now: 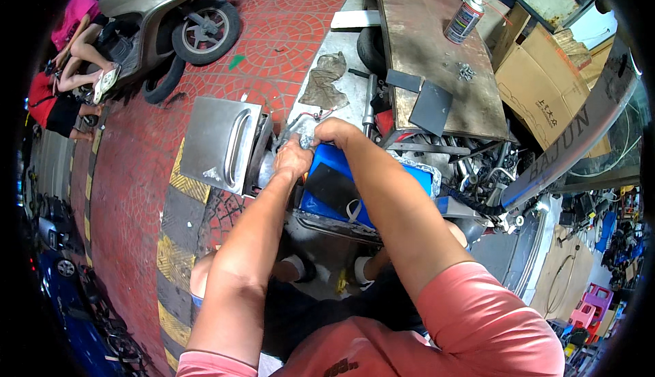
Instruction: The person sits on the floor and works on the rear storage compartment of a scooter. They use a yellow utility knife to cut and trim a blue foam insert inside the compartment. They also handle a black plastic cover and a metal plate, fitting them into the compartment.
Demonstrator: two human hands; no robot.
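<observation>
My left hand [293, 157] and my right hand [336, 132] meet in front of me at the far edge of a blue box [316, 199] with a black panel on top. The fingers of both are bent and closed around a small greyish thing [306, 133] with thin wires beside it. What exactly they grip is too small and partly covered. Under my right forearm, the blue box sits in a grey-rimmed frame. Left of my left hand stands a silver metal case [217, 143] with a long curved handle.
A worn workbench [437, 32] at the upper right bears a spray can [466, 20], dark flat pads [431, 106] and small metal parts [466, 71]. A crumpled brown rag [325, 80] lies beside a grey tool [370, 104]. A scooter [157, 8] and two people are at the upper left.
</observation>
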